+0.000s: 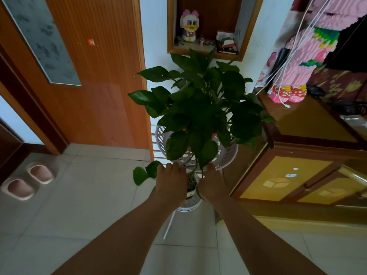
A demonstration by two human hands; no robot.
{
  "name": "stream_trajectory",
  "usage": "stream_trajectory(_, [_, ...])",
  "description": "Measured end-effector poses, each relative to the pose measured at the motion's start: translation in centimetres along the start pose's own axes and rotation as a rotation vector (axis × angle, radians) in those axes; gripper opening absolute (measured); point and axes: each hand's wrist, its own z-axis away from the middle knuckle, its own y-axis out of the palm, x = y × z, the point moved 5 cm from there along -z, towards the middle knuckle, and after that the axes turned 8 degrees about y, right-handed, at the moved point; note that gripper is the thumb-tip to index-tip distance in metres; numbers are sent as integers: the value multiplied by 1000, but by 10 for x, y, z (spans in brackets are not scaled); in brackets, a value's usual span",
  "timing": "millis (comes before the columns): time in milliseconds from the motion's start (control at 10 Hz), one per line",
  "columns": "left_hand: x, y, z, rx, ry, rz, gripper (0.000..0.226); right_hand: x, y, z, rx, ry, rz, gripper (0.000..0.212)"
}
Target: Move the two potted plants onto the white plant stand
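Both hands, left hand (171, 180) and right hand (211, 181), clasp the small pot (191, 185), fingers wrapped around it. You seat it level on the white plant stand (228, 155) before releasing.

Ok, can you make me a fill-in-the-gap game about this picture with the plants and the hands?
1. The pair of slippers sits on the floor on the ___ side of the picture.
2. The leafy plant on the stand's upper tier has leaves coloured ___.
3. The left hand and right hand reach toward a pot on the stand's ___ tier.
4. The toy duck sits in a ___ wall niche.

Missing words: left; green; lower; wooden
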Motion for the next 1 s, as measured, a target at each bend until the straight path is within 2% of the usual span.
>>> stream_trajectory(100, [-4, 0, 4, -40, 4, 31, 46, -5, -4, 1, -7, 20, 3, 45])
stream_trajectory(300, [-9, -17, 33, -70, -38, 153, 65, -6, -26, 25, 44, 26, -49, 73])
stream_trajectory(500, [-18, -52, 74, -97, -81, 222, 64, 2, -58, 64, -1, -73, -52, 68])
stream_trajectory(700, [-34, -90, 122, -72, -80, 326, 73, 11, -94, 127, -55, -138, -72, 62])
stream_trajectory(900, [-45, -123, 204, -143, -52, 502, 68, 17, -115, 221, -87, -182, -183, 54])
stream_trajectory(1000, [-46, -133, 258, -178, -31, 590, 70, 20, -123, 283, -126, -155, -143, 60])
